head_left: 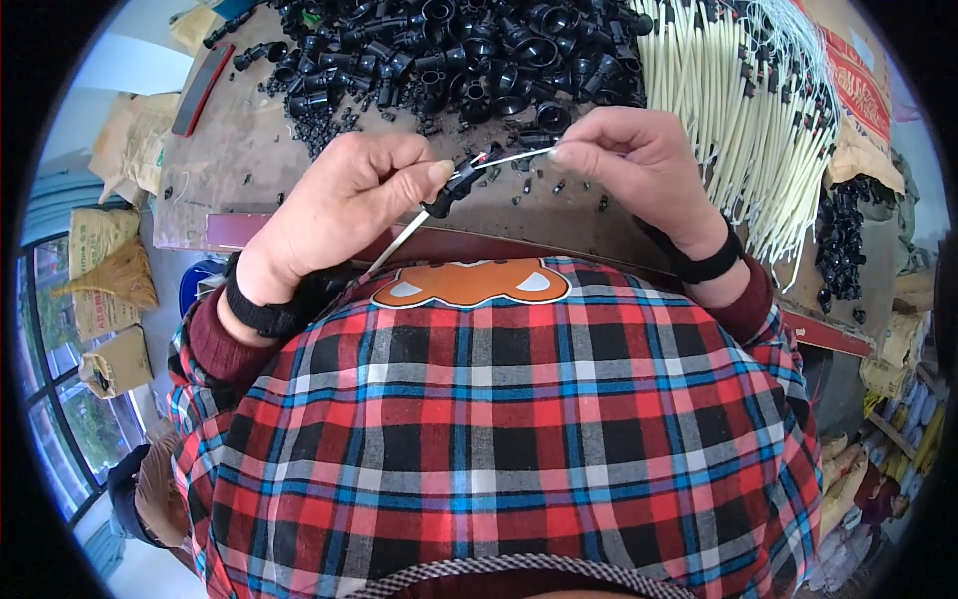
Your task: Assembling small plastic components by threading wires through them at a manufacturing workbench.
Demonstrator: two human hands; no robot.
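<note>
Close to the table's near edge, my left hand is closed on a small black plastic fitting, pinching it between thumb and fingers. From the fitting's lower end a stiff cream tube slants down toward the apron. A thin white cord runs taut from the fitting's upper end to my right hand, which pinches it between thumb and forefinger. A tiny red piece shows at the fitting's upper end. My left fingers partly hide the fitting.
Black plastic fittings lie heaped at the back of the table, with tiny black parts scattered before them. To the right lie many cream tubes with white cords. A red-edged dark bar lies far left. More black parts hang at right.
</note>
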